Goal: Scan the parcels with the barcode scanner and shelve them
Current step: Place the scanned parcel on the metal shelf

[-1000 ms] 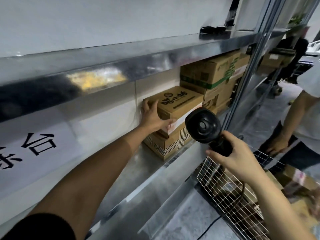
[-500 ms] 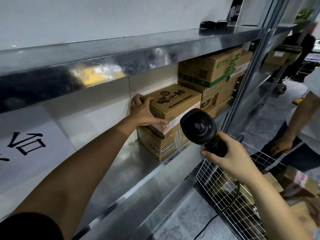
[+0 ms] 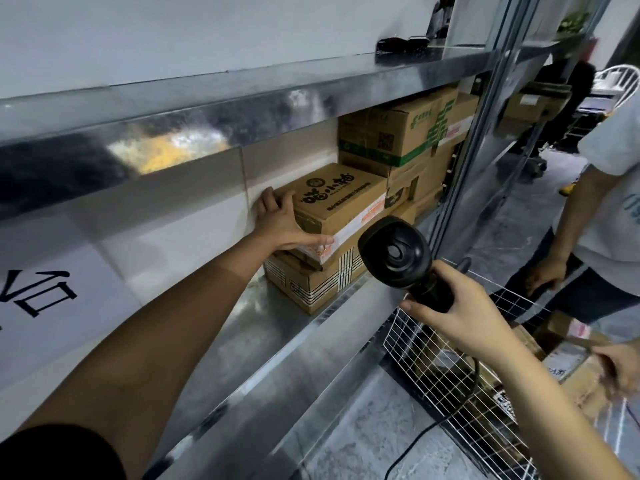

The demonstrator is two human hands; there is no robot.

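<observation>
A brown cardboard parcel (image 3: 341,199) with black printed characters lies on top of a striped carton (image 3: 311,282) on the metal shelf (image 3: 242,344). My left hand (image 3: 280,221) rests flat against the parcel's left end, fingers straight, thumb along its front edge. My right hand (image 3: 460,313) grips the handle of a black barcode scanner (image 3: 394,254), held in front of the shelf edge to the right of the parcel, its head facing the camera.
More cartons (image 3: 401,133) are stacked further right on the same shelf. A wire basket (image 3: 450,368) with several parcels stands below right. Another person (image 3: 595,202) stands at the right, and a further hand (image 3: 620,368) reaches in at the right edge. An upright shelf post (image 3: 478,133) rises behind the scanner.
My left hand slid from the parcel's top front to its left end and the parcel sits further in on the stack. The scanner hand stayed almost still.
</observation>
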